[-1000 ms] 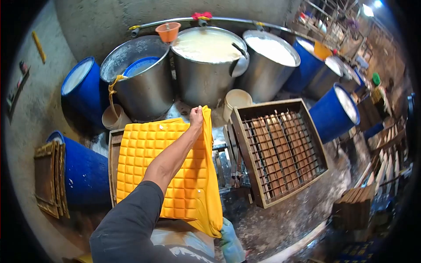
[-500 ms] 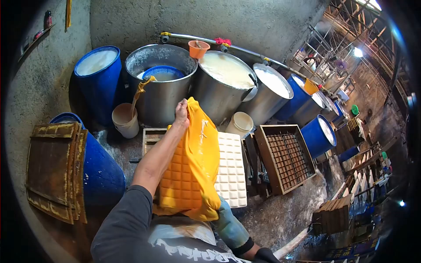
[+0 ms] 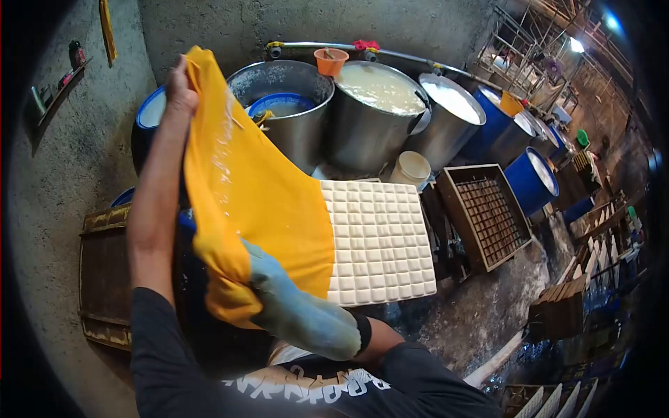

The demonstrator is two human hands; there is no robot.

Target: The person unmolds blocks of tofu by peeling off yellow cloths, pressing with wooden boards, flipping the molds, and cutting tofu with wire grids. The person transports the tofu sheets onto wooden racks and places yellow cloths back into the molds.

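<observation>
A yellow cloth [image 3: 272,202] is stretched up and leftward off a white slab of tofu [image 3: 380,244] marked in a grid of squares. Its right edge still lies over the slab's left part. White crumbs cling to the cloth. My bare left hand [image 3: 182,89] grips the far corner, raised high at the left. Lower down, my right hand [image 3: 261,268], in a long blue-grey glove, is closed on the bunched near edge. Folds of fabric hide its fingertips.
Behind stand steel vats [image 3: 376,118] of whitish liquid and blue barrels [image 3: 531,182]. An orange pail [image 3: 330,63] sits on a vat rim. Right of the slab are a white bucket [image 3: 411,169] and a wooden grid crate [image 3: 484,216]. Brown boards [image 3: 104,279] lean at the left.
Both hands have moved left with the cloth, the left one also upward. The cloth has peeled back, baring much more of the tofu's squared top.
</observation>
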